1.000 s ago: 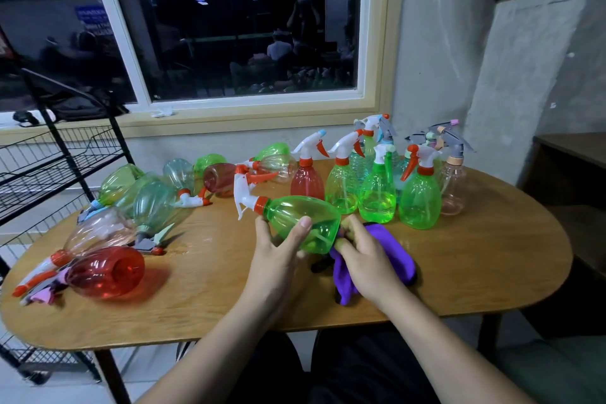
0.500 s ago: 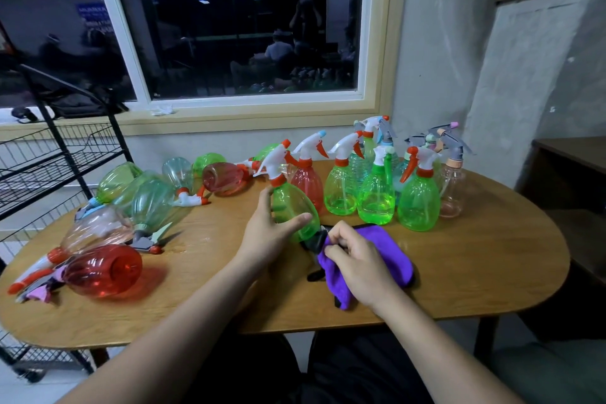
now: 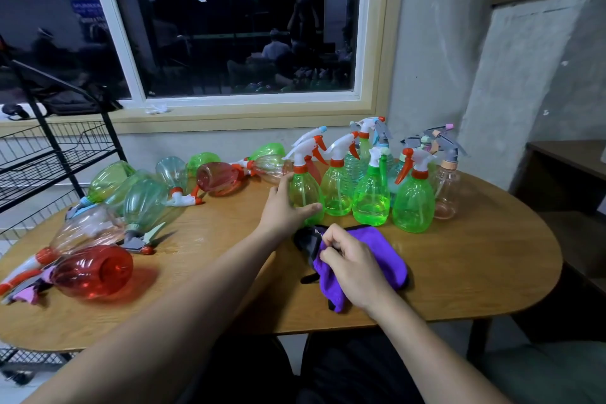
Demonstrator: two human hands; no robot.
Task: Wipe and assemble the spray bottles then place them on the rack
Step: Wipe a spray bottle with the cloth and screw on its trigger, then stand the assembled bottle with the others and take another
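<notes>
Green bottle was tilted half a second ago and stood upright on the table at centre frame, white and orange trigger head on. It was the leftmost of the standing bottles. Left hand kept its grasp on it, thumb low across the front and fingers round the far side.

Far left: black wire rack, just beside the table edge. Lower left: red bottle lay on its side, base toward the camera. Above it were more lying bottles, pale green, clear and pink, strung along the table toward the centre, some with trigger heads on.

Centre, just below the green bottle: right hand pinched a bunched purple cloth that rested on the table, fingers curled into the fabric.

Right of centre: upright row of green bottles touched side by side, with a few paler ones behind them, near the wall.
</notes>
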